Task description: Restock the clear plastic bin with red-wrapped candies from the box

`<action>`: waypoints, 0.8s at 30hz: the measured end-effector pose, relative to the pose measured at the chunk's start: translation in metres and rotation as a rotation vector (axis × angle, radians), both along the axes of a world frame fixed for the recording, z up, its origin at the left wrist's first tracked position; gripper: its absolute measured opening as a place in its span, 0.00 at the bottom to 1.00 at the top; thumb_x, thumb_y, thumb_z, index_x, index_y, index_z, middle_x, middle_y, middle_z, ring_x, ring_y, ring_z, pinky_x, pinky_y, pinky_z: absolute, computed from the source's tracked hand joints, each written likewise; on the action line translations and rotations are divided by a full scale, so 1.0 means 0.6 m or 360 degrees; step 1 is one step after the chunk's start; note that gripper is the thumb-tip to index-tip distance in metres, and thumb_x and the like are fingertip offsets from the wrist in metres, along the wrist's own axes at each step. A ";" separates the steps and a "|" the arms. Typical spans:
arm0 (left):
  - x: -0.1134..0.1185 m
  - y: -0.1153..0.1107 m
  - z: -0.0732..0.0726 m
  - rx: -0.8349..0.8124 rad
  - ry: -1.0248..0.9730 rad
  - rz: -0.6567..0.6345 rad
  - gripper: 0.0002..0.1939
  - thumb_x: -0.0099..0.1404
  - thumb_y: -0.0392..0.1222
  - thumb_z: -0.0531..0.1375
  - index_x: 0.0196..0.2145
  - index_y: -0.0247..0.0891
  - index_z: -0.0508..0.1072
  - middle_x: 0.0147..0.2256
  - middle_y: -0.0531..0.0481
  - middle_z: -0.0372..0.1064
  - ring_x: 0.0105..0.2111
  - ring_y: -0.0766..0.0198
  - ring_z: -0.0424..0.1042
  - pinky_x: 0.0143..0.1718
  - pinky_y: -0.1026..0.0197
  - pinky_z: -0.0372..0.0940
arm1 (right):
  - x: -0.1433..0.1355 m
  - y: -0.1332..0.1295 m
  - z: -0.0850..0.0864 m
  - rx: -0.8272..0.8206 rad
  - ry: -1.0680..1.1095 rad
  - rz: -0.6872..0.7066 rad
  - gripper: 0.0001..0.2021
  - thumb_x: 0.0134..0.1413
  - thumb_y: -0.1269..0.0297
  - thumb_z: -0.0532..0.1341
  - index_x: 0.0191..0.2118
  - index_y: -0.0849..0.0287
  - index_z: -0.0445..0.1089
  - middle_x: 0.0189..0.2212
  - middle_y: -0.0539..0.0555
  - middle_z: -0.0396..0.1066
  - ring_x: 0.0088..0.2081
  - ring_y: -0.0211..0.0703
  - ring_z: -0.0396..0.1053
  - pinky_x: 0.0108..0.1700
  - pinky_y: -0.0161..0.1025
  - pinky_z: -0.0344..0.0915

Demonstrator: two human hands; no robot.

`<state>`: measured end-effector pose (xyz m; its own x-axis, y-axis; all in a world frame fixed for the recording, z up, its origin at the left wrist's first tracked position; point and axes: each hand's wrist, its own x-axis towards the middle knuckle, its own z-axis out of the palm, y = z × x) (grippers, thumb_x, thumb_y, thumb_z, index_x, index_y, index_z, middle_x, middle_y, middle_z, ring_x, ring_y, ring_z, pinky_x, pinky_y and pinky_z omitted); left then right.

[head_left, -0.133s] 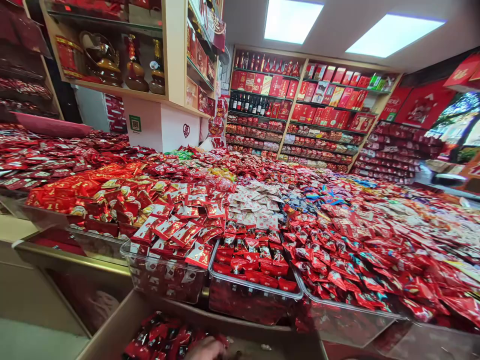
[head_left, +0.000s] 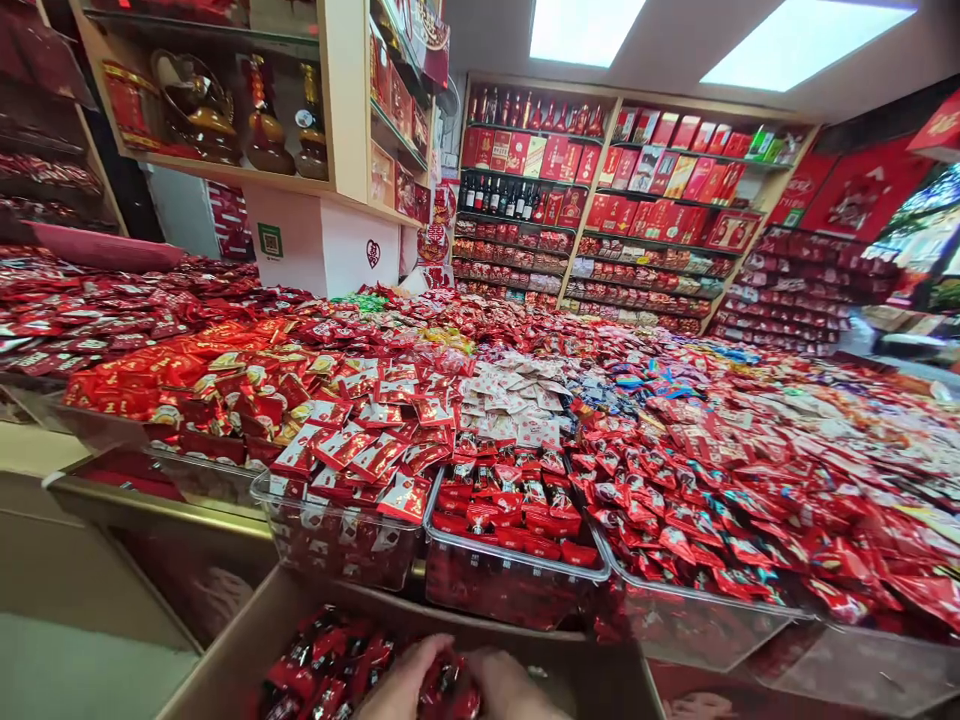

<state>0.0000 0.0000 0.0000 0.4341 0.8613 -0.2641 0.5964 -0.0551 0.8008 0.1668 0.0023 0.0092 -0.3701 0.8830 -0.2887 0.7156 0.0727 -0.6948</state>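
At the bottom of the view, both hands reach into a brown cardboard box (head_left: 234, 625). My left hand (head_left: 411, 680) curves against the left side of a small bunch of red wrapped candies (head_left: 450, 685). Pressing in from the right side is my right hand (head_left: 514, 688), slightly blurred. The bunch sits between the two hands, and the fingertips are partly hidden. More red and dark wrapped candies (head_left: 330, 660) lie in the box, left of my left hand. Just beyond the box stands a clear plastic bin (head_left: 517, 590) filled with similar red packets.
Another clear bin (head_left: 337, 545) of red-and-white packets stands left of it, and one (head_left: 705, 620) of red packets right. Heaps of packets, including white ones (head_left: 517, 395), spread behind. A display cabinet (head_left: 345, 110) overhangs at left; shelves (head_left: 592, 200) line the back wall.
My right hand has come into view, and my left hand has risen a little. A bunch of candies now shows between them. The view has shifted slightly.
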 end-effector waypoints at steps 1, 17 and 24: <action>0.003 -0.004 0.004 -0.0100 -0.0159 -0.0025 0.36 0.42 0.31 0.60 0.51 0.39 0.56 0.51 0.46 0.59 0.49 0.58 0.60 0.49 0.61 0.55 | 0.001 -0.001 0.001 -0.0054 0.0108 -0.0101 0.09 0.36 0.66 0.64 0.26 0.61 0.65 0.22 0.47 0.66 0.26 0.37 0.64 0.25 0.31 0.57; 0.029 -0.014 0.050 -0.0377 -0.0849 0.0003 0.15 0.59 0.42 0.54 0.42 0.34 0.69 0.27 0.52 0.67 0.27 0.68 0.62 0.30 0.66 0.57 | 0.033 -0.028 0.032 -0.0491 0.1376 -0.0774 0.17 0.44 0.51 0.59 0.23 0.63 0.62 0.16 0.46 0.62 0.16 0.28 0.56 0.18 0.28 0.51; 0.031 -0.013 0.050 -0.0340 -0.0739 0.0165 0.17 0.57 0.43 0.55 0.43 0.32 0.67 0.30 0.50 0.70 0.28 0.66 0.66 0.31 0.64 0.61 | 0.035 -0.028 0.034 -0.0281 0.1263 -0.0567 0.14 0.42 0.54 0.61 0.25 0.62 0.62 0.17 0.45 0.58 0.19 0.31 0.54 0.21 0.30 0.51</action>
